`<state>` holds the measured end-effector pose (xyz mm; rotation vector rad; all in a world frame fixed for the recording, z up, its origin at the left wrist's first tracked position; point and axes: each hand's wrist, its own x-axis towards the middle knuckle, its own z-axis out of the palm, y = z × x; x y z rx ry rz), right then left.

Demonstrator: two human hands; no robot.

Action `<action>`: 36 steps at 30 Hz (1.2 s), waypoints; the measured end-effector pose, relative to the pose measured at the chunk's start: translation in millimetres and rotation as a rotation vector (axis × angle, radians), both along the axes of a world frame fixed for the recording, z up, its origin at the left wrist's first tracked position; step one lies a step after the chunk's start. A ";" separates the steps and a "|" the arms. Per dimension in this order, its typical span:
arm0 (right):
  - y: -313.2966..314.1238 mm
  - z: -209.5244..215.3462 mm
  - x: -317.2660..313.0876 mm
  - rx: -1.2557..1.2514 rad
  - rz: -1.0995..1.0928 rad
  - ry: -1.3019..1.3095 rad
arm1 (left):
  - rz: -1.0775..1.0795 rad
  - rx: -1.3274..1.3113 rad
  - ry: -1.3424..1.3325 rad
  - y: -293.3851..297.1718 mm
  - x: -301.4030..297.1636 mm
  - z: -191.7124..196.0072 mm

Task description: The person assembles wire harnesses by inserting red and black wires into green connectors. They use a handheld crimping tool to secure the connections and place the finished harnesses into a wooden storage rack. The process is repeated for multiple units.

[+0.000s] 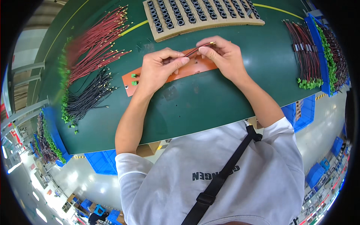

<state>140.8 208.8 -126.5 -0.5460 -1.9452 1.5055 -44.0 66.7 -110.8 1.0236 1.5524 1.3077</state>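
Note:
My left hand [162, 68] pinches a pair of thin wires [192, 51], one red and one dark, between thumb and fingertips. Farther along the same wires, my right hand [222, 56] grips them near their gold-coloured tips [212, 43]. Both hands are over an orange strip-shaped board [180, 75] on the table, and they cover part of it. At the board's left end, two small green connectors [134, 83] are seated. Whether the wires touch the board under my fingers is hidden.
On the green table [210, 101], red wires [99, 41] and black wires [90, 93] with green connectors lie at left. A foam tray [202, 25] of black rings stands at the back. Finished-looking wire bundles [307, 56] lie at right beside a blue bin [318, 52].

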 end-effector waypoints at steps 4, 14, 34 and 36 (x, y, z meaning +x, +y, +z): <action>-0.8 2.3 1.0 -0.134 0.012 0.034 | -0.032 0.005 0.008 0.0 -1.7 0.2; -1.7 8.8 1.0 -0.207 -0.026 -0.004 | 0.031 0.082 0.000 -2.0 3.1 -3.6; 0.1 6.6 2.2 -0.219 -0.008 0.002 | 0.082 0.063 0.041 -2.0 8.0 -3.0; -0.4 7.0 2.2 -0.206 -0.016 -0.007 | 0.094 0.043 0.024 -2.3 8.6 -3.0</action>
